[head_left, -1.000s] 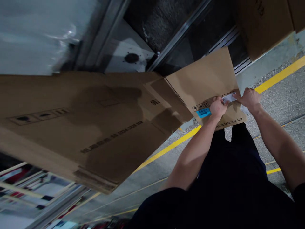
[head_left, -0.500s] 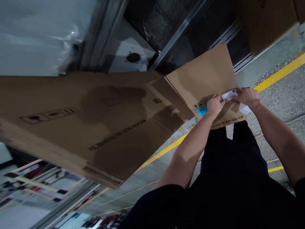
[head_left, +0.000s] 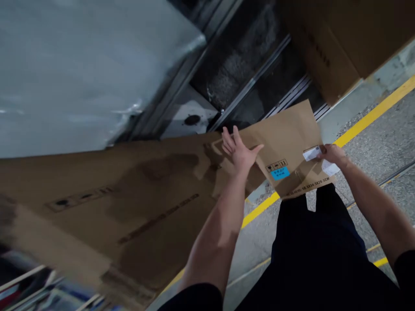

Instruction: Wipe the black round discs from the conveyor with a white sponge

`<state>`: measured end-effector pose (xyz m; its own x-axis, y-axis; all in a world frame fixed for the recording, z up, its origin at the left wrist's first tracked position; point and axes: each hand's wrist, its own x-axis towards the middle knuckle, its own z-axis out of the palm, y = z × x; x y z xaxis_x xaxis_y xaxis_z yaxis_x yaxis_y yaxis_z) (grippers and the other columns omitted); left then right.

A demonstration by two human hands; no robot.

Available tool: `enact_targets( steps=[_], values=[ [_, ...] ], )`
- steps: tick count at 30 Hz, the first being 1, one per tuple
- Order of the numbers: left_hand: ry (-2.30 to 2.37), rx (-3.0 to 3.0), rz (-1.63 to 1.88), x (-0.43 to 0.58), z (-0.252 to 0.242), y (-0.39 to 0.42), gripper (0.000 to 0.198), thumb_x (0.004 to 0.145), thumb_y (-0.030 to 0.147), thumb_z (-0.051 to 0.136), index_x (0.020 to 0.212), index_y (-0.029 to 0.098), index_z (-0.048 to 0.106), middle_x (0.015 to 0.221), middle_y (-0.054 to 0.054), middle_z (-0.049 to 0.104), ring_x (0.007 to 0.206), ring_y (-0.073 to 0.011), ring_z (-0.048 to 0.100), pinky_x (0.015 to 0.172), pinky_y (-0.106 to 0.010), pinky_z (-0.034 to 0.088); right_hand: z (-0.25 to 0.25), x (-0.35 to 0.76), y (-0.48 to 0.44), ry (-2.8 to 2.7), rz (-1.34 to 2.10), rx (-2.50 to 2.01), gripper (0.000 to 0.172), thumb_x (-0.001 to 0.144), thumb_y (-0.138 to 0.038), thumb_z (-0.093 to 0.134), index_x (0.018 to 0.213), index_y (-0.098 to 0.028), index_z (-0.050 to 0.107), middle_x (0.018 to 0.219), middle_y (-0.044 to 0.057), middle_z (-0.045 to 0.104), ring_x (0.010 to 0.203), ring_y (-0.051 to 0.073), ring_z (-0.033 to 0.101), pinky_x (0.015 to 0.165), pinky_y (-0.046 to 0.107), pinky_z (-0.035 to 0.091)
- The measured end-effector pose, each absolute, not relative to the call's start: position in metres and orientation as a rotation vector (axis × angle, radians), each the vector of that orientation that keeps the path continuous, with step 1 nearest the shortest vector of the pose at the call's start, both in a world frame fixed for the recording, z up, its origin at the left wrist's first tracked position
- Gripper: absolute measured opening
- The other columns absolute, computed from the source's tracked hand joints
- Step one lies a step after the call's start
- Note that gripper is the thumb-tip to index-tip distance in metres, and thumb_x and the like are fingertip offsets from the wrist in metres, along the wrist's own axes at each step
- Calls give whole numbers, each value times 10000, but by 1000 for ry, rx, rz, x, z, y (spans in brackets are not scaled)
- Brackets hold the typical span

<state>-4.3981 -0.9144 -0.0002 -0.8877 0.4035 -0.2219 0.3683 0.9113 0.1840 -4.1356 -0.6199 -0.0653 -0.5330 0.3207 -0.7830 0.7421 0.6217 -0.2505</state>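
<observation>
A flat brown cardboard carton [head_left: 275,142] stands tilted in front of my legs, with printed handling symbols, a size line and a blue sticker [head_left: 280,173] on its face. At its right edge my right hand [head_left: 333,154] is closed on a strip of white labels [head_left: 330,167], which hangs below the fingers. A white label [head_left: 311,153] lies against the carton face by the fingertips; whether it is fully stuck down I cannot tell. My left hand [head_left: 240,151] is open with fingers spread, at the carton's left side above the neighbouring flattened cartons.
A stack of flattened cartons [head_left: 155,185] spreads across the left. Behind are metal frame rails [head_left: 253,82] and a large plastic-wrapped block [head_left: 81,73]. Another brown box [head_left: 343,65] sits upper right. Yellow lines [head_left: 372,114] cross the rough floor.
My left hand has let go of the label area, moved left and opened. My right hand stays at the carton's right edge. The whole view has shifted, so things appear lower.
</observation>
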Motion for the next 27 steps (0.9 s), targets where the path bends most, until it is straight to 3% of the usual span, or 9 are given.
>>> enact_targets(
  steps=[2,3,5,7,10,14,17,21,27],
  values=[
    [2692,663,142,-4432,1,-898,1212,730,600,838,1658,166,191,1674,-258,323,1557,-415,285,1232,-619,236,-59,-4128,-624,2116,-756,894,475,805,-532,795,1111,-181,697,1089,119,747,992,240,688,798,286,497],
    [2600,689,94,-4446,1,-888,1192,708,613,846,1640,164,256,1617,-260,424,1518,-426,357,1211,-622,274,-55,-4123,-628,2115,-760,922,475,789,-513,812,1113,-185,698,1054,97,753,959,221,690,771,264,489],
    [2403,719,-15,-4464,6,-869,1033,656,635,864,1501,159,506,1448,-247,606,1399,-436,508,1157,-584,366,-46,-4108,-638,2102,-756,997,479,789,-487,816,1138,-181,698,992,75,758,901,201,692,723,240,474],
    [2274,783,-58,-4472,24,-859,776,648,663,852,1234,176,707,1268,-210,712,1266,-411,617,1088,-500,447,-35,-4087,-651,2070,-745,1095,465,833,-475,778,1170,-166,693,960,80,761,867,203,696,693,241,466],
    [2312,999,14,-4478,83,-866,618,694,700,801,1047,196,749,1140,-133,748,1165,-339,665,1022,-394,481,-13,-4039,-671,2005,-738,1252,424,900,-478,700,1174,-153,695,960,100,767,850,217,705,685,260,472],
    [2514,1216,-46,-4495,192,-886,705,767,787,672,1036,137,707,1115,-51,702,1153,-273,640,1025,-378,445,27,-3954,-703,1903,-758,1476,318,919,-434,655,1064,-162,733,949,122,778,869,245,727,702,288,500],
    [2635,1297,-44,-4503,239,-888,716,851,806,535,1014,125,685,1060,-36,687,1081,-233,656,979,-364,453,56,-3891,-743,1823,-775,1660,205,891,-382,652,900,-202,750,896,130,783,888,289,745,728,327,528],
    [2544,1319,32,-4468,207,-869,561,854,728,615,962,182,690,1020,-104,730,1009,-289,682,882,-362,506,73,-3829,-818,1676,-828,1857,207,877,-380,621,746,-259,725,853,138,787,891,339,762,755,384,552],
    [2391,1329,133,-4368,82,-850,379,1008,495,482,1079,175,673,1226,-201,663,1167,-373,623,1013,-463,423,80,-3775,-932,1432,-943,1961,250,830,-465,585,665,-317,701,768,89,771,864,352,775,762,430,575]
  ],
)
